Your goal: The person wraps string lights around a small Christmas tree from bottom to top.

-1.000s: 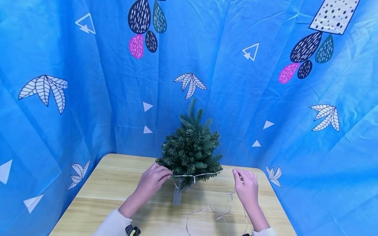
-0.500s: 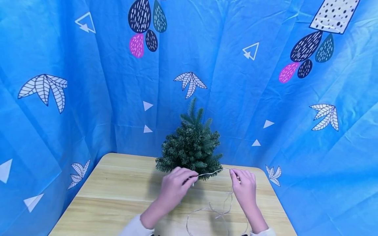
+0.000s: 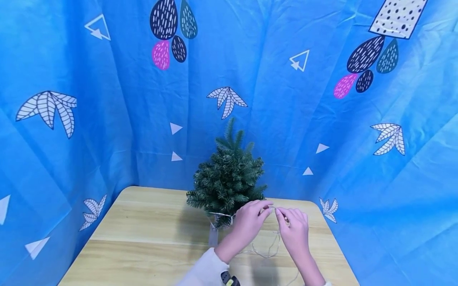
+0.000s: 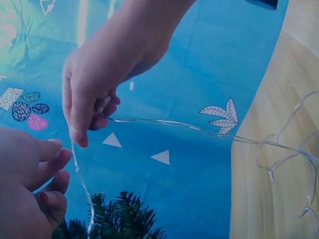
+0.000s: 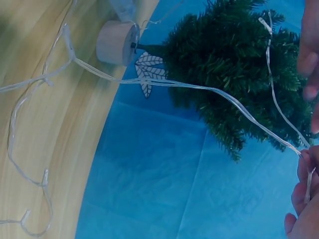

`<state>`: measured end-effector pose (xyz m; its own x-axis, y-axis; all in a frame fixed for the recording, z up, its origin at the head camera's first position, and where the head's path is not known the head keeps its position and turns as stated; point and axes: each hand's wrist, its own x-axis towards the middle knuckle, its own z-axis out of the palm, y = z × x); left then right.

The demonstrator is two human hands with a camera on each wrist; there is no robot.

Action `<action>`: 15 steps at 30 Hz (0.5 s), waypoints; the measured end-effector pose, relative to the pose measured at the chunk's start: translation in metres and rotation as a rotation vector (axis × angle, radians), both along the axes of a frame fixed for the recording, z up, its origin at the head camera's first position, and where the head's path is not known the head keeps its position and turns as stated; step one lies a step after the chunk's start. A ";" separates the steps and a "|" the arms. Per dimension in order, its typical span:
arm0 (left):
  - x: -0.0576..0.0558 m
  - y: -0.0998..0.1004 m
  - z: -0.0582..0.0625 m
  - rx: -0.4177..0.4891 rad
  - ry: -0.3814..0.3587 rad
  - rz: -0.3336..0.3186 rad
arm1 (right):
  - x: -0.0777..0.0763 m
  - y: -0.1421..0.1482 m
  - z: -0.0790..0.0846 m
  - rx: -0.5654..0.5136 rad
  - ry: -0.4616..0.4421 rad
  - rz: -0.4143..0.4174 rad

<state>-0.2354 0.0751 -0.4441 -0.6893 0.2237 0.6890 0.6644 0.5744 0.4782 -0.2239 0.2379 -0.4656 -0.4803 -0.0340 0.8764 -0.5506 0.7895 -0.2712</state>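
A small artificial Christmas tree (image 3: 229,174) stands at the back of the table, its round pale base (image 5: 112,45) visible in the right wrist view. My right hand (image 3: 295,226) pinches a clear-wired string light (image 4: 169,122) to the right of the tree. One stretch of it runs from those fingers across the tree's lower front. My left hand (image 3: 248,220) reaches in front of the tree, fingertips close to the right hand's. In the left wrist view its fingers (image 4: 54,172) are loosely bent and parted beside the wire, not gripping it.
Loose loops of the string light (image 5: 15,119) lie on the wooden table (image 3: 143,230). A pale strip (image 3: 213,237) shows below the tree. Blue patterned cloth (image 3: 286,119) encloses the table at the back and both sides.
My left hand has slid from the tree's left side along the wire to my right hand, coming off the wire. My right hand has stayed nearly in place, still pinching.
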 end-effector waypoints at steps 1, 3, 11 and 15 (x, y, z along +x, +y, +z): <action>-0.002 0.002 0.000 -0.004 0.001 -0.001 | 0.001 0.000 0.000 -0.003 -0.002 0.008; -0.005 0.005 -0.001 -0.020 0.009 -0.005 | 0.002 0.000 0.000 -0.006 -0.003 0.024; -0.008 0.010 -0.001 -0.077 0.033 -0.021 | 0.004 0.002 0.002 -0.021 -0.030 0.051; -0.008 0.009 -0.002 -0.085 0.025 -0.027 | 0.005 0.004 0.002 -0.021 -0.025 0.052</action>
